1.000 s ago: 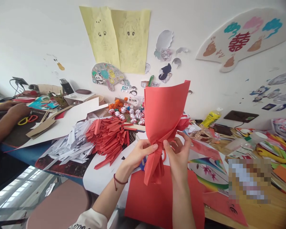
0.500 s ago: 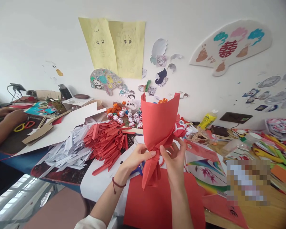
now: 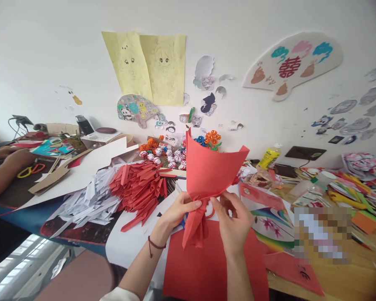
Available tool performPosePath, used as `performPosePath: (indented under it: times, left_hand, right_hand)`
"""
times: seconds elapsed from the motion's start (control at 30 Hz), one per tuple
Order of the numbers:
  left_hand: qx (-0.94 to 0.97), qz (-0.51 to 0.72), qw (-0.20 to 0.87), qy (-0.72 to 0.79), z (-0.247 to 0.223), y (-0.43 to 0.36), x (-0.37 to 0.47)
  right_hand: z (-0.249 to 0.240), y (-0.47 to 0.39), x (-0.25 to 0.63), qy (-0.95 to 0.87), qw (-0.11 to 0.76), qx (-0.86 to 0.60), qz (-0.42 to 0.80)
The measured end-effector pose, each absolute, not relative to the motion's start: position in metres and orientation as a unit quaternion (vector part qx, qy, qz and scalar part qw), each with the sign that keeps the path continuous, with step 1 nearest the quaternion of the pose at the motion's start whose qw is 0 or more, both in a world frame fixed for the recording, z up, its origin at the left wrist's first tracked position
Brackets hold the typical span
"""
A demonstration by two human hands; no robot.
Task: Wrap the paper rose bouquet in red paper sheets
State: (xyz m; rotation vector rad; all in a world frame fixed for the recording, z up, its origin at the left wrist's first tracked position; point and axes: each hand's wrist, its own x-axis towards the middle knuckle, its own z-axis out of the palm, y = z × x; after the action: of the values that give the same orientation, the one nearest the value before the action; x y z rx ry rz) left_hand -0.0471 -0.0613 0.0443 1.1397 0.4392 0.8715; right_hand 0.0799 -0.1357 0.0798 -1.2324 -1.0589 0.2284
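Observation:
A red paper bouquet wrap (image 3: 213, 169) stands upright before me, flared at the top and gathered into a narrow neck. My left hand (image 3: 184, 208) is closed around that neck, thumb across its front. At the right side of the gather, my right hand (image 3: 233, 215) pinches the wrap's lower edge between thumb and fingers. What the wrap encloses is hidden behind its front panel. Below lies a flat red paper sheet (image 3: 216, 267). Part of a blue tool, mostly covered, shows behind my left hand.
Piles of red paper strips (image 3: 138, 188) and white paper strips (image 3: 90, 200) lie to the left. Behind them are red-and-white paper flowers (image 3: 175, 159). A yellow bottle (image 3: 269, 156) stands at the back right. At far left, a co-worker's hands rest near scissors (image 3: 31, 170).
The wrap's right upper side has spread outward to the right and down. My right hand has shifted slightly right and lower; my left hand keeps its grip on the neck.

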Motion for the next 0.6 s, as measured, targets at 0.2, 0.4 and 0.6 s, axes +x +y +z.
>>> performPosePath:
  times: [0.2, 0.4, 0.6]
  left_hand:
    - [0.548, 0.376, 0.72, 0.201, 0.043, -0.064, -0.052]
    - [0.528, 0.38, 0.73, 0.211, 0.031, -0.06, -0.059]
    - [0.514, 0.374, 0.736, 0.232, 0.021, -0.054, -0.067]
  right_hand:
    - [0.087, -0.137, 0.08, -0.484, 0.675, -0.539, 0.138]
    - [0.089, -0.141, 0.074, -0.489, 0.659, -0.557, 0.132]
    - [0.082, -0.146, 0.072, -0.504, 0.65, -0.558, 0.11]
